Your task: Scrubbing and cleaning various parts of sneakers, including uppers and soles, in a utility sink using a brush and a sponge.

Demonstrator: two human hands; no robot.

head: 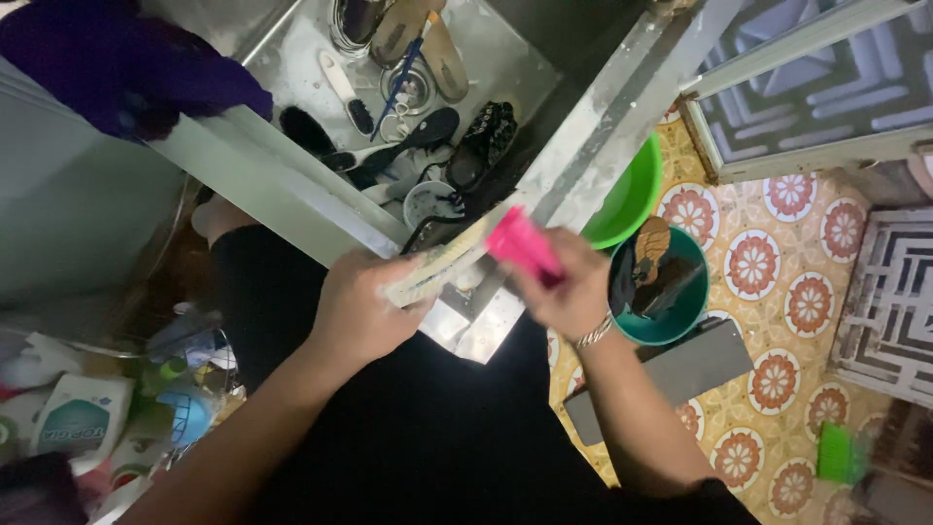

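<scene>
My left hand (358, 313) grips a pale sandal (442, 262) by its edge, holding it over the front corner of a steel sink (292, 53). My right hand (571, 287) is closed around a pink brush (523, 244), which lies against the sandal's far end and is blurred by motion. A metal bracelet sits on my right wrist. Inside the sink lie several shoes and sandals, a blue toothbrush (400, 76) and dark brushes (428, 131).
A green basin (630, 194) and a teal bucket (671, 326) holding dark footwear stand on the patterned tile floor to the right. A grey slab (685, 374) lies below them. Bottles and packets (83, 413) crowd the lower left. A purple cloth (117, 63) hangs at top left.
</scene>
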